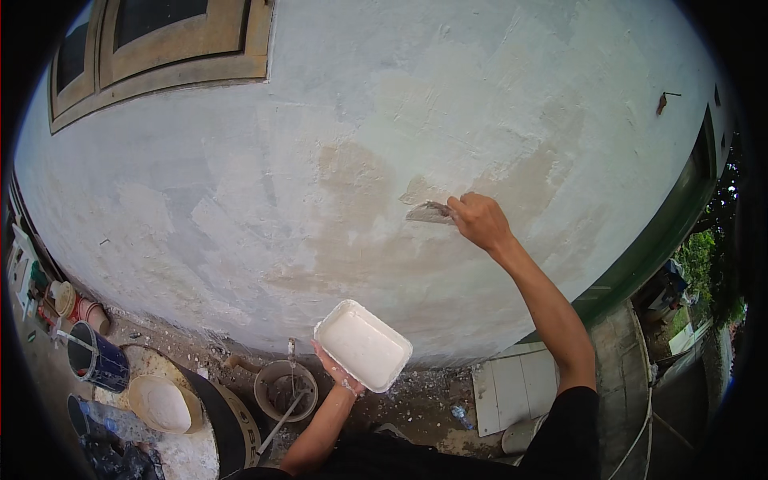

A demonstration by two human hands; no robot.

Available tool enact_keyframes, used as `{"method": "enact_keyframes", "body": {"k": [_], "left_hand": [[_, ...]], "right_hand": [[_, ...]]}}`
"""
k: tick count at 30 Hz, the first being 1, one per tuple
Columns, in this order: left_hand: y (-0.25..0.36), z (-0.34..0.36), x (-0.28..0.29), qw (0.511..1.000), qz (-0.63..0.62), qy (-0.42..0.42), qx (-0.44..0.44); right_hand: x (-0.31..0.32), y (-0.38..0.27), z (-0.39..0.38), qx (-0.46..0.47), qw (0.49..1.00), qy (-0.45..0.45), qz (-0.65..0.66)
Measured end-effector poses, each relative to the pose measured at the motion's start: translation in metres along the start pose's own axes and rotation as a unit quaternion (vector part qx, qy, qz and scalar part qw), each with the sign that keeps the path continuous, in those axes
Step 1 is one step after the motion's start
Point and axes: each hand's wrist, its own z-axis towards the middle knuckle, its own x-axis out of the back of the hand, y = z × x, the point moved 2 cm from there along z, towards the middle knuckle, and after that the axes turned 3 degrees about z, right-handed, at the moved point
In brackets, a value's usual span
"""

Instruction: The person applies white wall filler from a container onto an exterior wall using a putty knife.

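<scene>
Rough plastered wall (240,200) fills most of the view, pale grey-white with bare tan patches near its middle. At the upper left corner of the wall sits a wooden window frame (160,56), and along its right edge runs a green door frame (664,232).

The right hand (480,220) is raised to the wall, fingers curled shut around the handle of a putty knife (430,212). The blade lies flat against the wall at the edge of a tan patch. Its long axis is almost level, and the blade points to the left, away from the hand.

The left hand (340,372) is lower, close to the bottom edge of the wall. Its palm is turned up and the fingers are spread under a white tray (364,344), which they support from below. The tray is rectangular, holds white putty, and its long axis runs from upper left to lower right.

On the ground under the wall stands a round bucket (286,390) with a stick in it, just beside the left hand. Further left are a blue can (98,360) and a bowl (164,402) with white paste. White tiles (516,388) lie at the right.
</scene>
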Motion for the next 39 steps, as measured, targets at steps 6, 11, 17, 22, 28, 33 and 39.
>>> {"method": "enact_keyframes", "body": {"k": [6,11,17,22,28,33,39], "left_hand": [[-0.004,-0.006,-0.001,1.0,0.005,0.011,-0.008],[-0.002,-0.007,-0.001,0.998,-0.042,-0.04,-0.005],[0.005,-0.007,0.009,0.999,-0.002,0.013,-0.041],[0.002,-0.011,0.004,0.999,0.016,0.024,-0.024],[0.0,-0.009,0.019,1.0,-0.026,-0.01,-0.01],[-0.003,-0.012,0.01,1.0,0.0,-0.02,-0.006],[0.005,-0.006,0.013,0.999,-0.015,-0.01,-0.033]], "right_hand": [[0.125,0.045,0.081,-0.123,0.988,0.094,0.003],[0.155,0.049,0.084,-0.113,0.988,0.067,0.076],[0.044,-0.029,0.018,-0.031,0.974,-0.061,0.216],[-0.029,-0.031,-0.012,0.0,0.999,-0.05,0.013],[0.078,0.016,0.063,-0.056,0.992,0.108,-0.023],[0.149,0.033,0.081,-0.089,0.986,0.138,0.038],[0.089,-0.004,0.041,-0.069,0.981,-0.046,0.178]]}}
